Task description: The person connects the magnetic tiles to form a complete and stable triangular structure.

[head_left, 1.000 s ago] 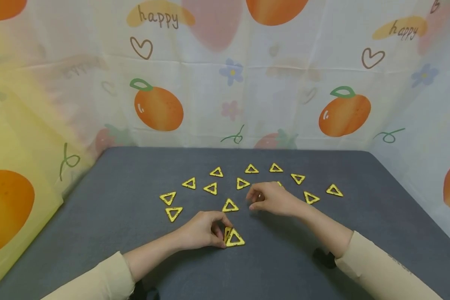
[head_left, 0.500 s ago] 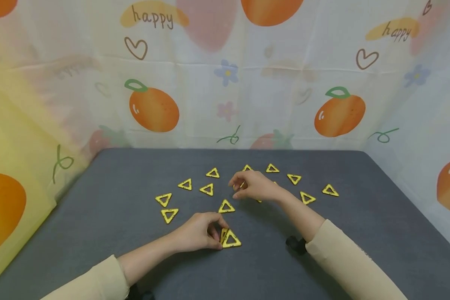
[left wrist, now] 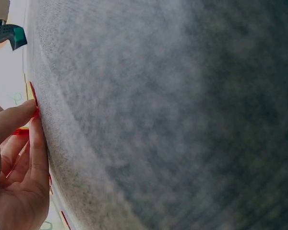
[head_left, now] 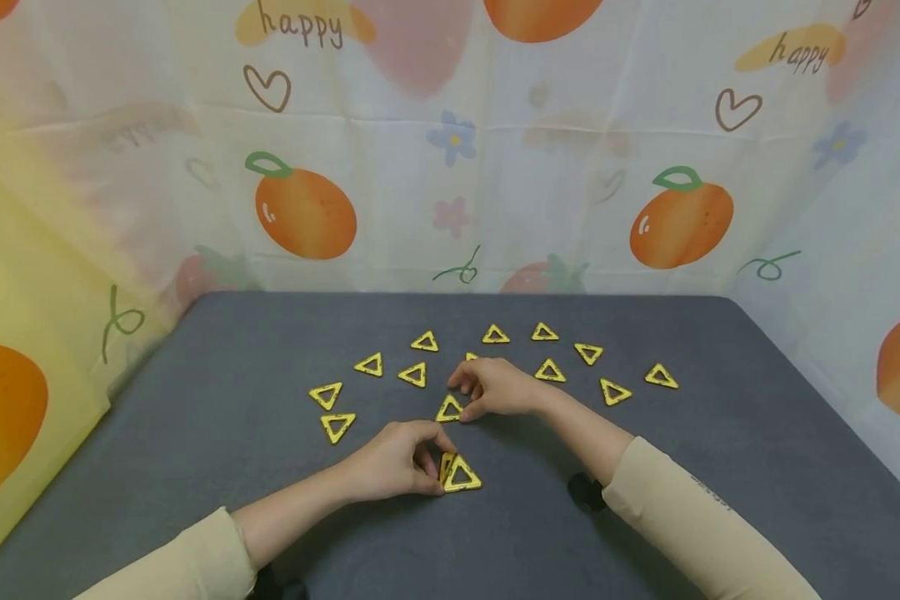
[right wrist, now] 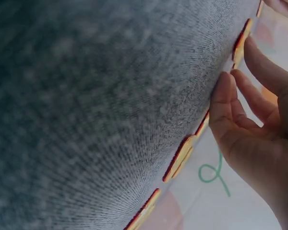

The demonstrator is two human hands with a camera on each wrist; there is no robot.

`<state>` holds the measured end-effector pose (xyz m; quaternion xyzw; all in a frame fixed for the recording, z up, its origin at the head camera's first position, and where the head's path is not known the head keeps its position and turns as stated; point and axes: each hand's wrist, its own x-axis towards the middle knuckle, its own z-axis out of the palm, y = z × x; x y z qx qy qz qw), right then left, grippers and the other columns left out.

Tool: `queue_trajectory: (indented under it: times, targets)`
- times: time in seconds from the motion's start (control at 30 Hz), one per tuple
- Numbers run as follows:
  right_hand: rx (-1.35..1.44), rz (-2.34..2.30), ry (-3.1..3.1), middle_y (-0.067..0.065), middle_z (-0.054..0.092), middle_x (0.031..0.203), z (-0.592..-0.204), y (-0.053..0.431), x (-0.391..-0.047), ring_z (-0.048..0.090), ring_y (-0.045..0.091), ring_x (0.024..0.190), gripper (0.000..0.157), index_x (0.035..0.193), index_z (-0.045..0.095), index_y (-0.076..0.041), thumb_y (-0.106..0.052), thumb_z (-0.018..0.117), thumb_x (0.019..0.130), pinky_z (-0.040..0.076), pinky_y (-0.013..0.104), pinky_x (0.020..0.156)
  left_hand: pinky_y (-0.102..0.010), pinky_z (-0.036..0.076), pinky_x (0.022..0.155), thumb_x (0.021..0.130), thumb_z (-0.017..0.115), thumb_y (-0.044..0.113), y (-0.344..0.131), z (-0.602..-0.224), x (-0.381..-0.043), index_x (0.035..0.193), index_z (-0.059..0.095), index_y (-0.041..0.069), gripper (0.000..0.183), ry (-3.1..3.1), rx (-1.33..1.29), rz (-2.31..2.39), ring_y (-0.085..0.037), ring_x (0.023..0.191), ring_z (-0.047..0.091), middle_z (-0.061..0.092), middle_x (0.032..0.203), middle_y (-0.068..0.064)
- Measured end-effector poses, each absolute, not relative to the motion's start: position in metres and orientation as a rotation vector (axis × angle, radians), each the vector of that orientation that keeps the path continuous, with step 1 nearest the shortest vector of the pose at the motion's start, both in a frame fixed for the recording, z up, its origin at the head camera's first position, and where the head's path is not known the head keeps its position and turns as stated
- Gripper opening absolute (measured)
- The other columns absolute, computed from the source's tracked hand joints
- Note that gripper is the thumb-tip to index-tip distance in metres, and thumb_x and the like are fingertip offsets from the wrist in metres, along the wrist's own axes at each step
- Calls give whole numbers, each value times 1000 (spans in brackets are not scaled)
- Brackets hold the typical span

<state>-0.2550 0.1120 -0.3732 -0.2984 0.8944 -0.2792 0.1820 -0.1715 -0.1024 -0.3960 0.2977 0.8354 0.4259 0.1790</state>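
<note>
My left hand (head_left: 401, 462) pinches a yellow triangular magnetic tile (head_left: 446, 467), steeply tilted, between thumb and fingers. Right against it is a second triangular tile (head_left: 462, 477), facing the head camera. In the left wrist view the pinched tile's red edge (left wrist: 33, 91) shows past the fingertips of the left hand (left wrist: 24, 177). My right hand (head_left: 502, 386) reaches over another triangular tile (head_left: 450, 410) just beyond, thumb tip right at its right corner, fingers bent loosely above it. The right wrist view shows a gap between thumb and fingers of the right hand (right wrist: 259, 115).
Several more yellow triangular tiles lie flat and spread out, such as one at the left (head_left: 337, 427), one at the back (head_left: 496, 334) and one at the far right (head_left: 661, 377). They lie on a dark grey table (head_left: 270, 333). A printed curtain (head_left: 397, 167) hangs behind it.
My right hand has moved left, first over the tiles farther back, then down and nearer to the tile in front of my left hand. The left hand keeps its pinch. The head view has shifted slightly.
</note>
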Motion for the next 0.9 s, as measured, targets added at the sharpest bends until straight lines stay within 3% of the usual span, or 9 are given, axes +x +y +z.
queue_trajectory:
  times: [0.9]
  targets:
    - [-915,-776,2564,9,66,105,-375,110,-253,62,13,86,37,117,66,-10,-18,80,84,51,24,75,-20,54,62,74,83,3,-102,-395,-172,104,67,6,34,2360,835,1205,-2,65,64,71,77,-5]
